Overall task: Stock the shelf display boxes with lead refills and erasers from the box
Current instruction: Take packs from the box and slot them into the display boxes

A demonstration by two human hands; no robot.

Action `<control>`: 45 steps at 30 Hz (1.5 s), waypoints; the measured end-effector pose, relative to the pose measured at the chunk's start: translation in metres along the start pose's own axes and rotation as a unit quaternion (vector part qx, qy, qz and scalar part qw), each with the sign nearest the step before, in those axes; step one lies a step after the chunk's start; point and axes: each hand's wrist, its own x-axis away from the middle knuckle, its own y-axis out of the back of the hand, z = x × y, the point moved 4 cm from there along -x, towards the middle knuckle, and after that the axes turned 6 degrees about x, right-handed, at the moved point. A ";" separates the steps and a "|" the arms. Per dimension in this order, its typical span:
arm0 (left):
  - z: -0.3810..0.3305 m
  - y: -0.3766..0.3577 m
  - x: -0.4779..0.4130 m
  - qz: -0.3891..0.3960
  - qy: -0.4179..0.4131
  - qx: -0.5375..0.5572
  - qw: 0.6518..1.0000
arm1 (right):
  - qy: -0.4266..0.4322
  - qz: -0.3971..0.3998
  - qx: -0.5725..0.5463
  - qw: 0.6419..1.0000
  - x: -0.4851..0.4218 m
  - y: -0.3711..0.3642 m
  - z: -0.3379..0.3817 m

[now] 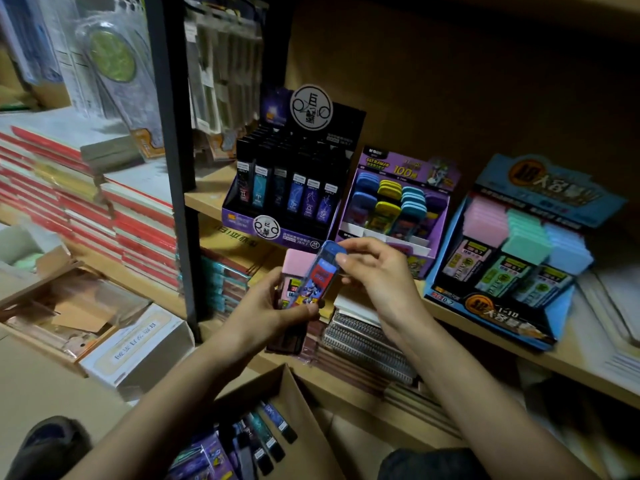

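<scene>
My left hand [277,308] grips a small bunch of packs in front of the shelf: a pink-capped pack [294,263] and a blue-capped lead refill case [322,271] lying across it. The top of that blue case is pinched by my right hand [375,271]. On the shelf stand three display boxes: a black and purple one [294,181] full of dark refill tubes, a purple one [398,209] with blue and yellow cases and bare front slots, and a blue one [512,258] with pink, green and blue packs. The open cardboard box [287,393] below holds several dark refill tubes.
A black shelf upright [173,133] stands left of the display boxes. Red-edged notebook stacks [104,209] fill the left shelf. Spiral notebooks [363,341] lie on the lower shelf behind my hands. Open cartons [69,306] sit at the lower left.
</scene>
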 end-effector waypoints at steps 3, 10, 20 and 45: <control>-0.001 -0.002 -0.002 -0.007 -0.006 0.004 1.000 | 0.027 -0.019 0.001 0.999 -0.006 0.014 0.014; -0.004 0.010 -0.009 -0.034 0.016 0.078 0.996 | 0.194 -0.190 0.148 0.951 -0.032 0.064 0.064; -0.003 0.023 -0.007 -0.057 -0.008 0.066 0.996 | 0.279 -0.234 0.291 0.885 -0.059 0.056 0.061; -0.016 -0.014 0.003 0.031 -0.039 0.033 0.998 | 0.124 0.074 0.190 0.971 0.011 0.002 0.026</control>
